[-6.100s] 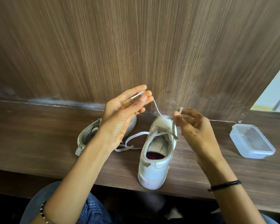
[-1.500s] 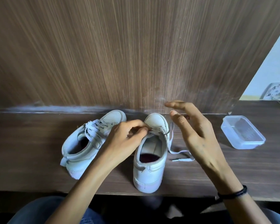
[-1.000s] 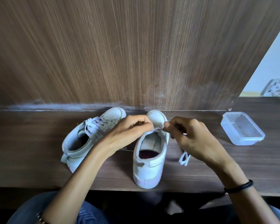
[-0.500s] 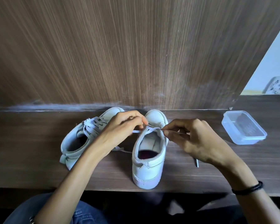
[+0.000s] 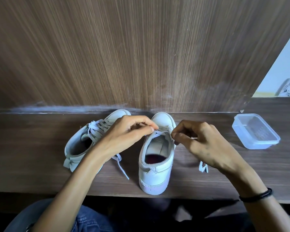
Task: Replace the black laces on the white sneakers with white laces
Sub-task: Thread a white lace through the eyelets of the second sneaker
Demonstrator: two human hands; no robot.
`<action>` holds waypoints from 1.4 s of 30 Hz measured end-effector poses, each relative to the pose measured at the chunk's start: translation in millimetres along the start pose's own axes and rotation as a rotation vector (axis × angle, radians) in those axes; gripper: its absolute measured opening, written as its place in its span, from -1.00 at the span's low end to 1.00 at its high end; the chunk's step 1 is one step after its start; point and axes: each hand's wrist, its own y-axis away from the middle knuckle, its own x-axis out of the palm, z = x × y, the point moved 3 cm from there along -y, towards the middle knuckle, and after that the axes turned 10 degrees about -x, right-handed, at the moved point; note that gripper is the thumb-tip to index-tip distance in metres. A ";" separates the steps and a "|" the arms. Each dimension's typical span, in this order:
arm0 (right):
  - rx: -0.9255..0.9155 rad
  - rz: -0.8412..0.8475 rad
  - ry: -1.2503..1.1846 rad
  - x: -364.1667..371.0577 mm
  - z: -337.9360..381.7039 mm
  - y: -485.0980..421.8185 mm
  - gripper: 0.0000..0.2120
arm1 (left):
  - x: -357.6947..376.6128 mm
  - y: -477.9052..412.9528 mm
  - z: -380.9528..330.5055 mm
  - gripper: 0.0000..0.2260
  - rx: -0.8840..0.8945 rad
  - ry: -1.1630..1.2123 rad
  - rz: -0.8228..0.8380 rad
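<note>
White lace (image 5: 158,132) across sneaker (image 5: 156,174), pinched between left hand (image 5: 129,133), right hand (image 5: 203,143).

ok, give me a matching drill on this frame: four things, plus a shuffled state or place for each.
Things:
1. left sneaker
2. right sneaker
3. tub
4. wristband

States:
A. clear, off to the right of both shoes
B. black, on the right wrist
C. laced up the front
D. its lace pinched by left hand and right hand

Pairs: 1-C, 2-D, 3-A, 4-B
</note>
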 end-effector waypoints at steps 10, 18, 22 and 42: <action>0.504 0.010 -0.615 26.3 1.5 -7.3 -0.62 | 15.1 -8.9 -0.6 -0.97 0.055 -0.072 -0.008; 0.132 0.009 -0.279 6.7 -4.2 0.4 -0.88 | 13.5 -8.2 -6.0 -0.90 0.144 -0.166 -0.098; -0.014 0.010 -0.099 1.6 -4.2 0.0 -0.91 | 10.7 -6.9 -4.5 -0.82 0.158 -0.188 -0.073; 0.419 0.000 -0.464 21.1 -5.9 -6.2 -0.67 | 33.4 -4.2 -12.3 -0.71 -0.318 0.084 -0.068</action>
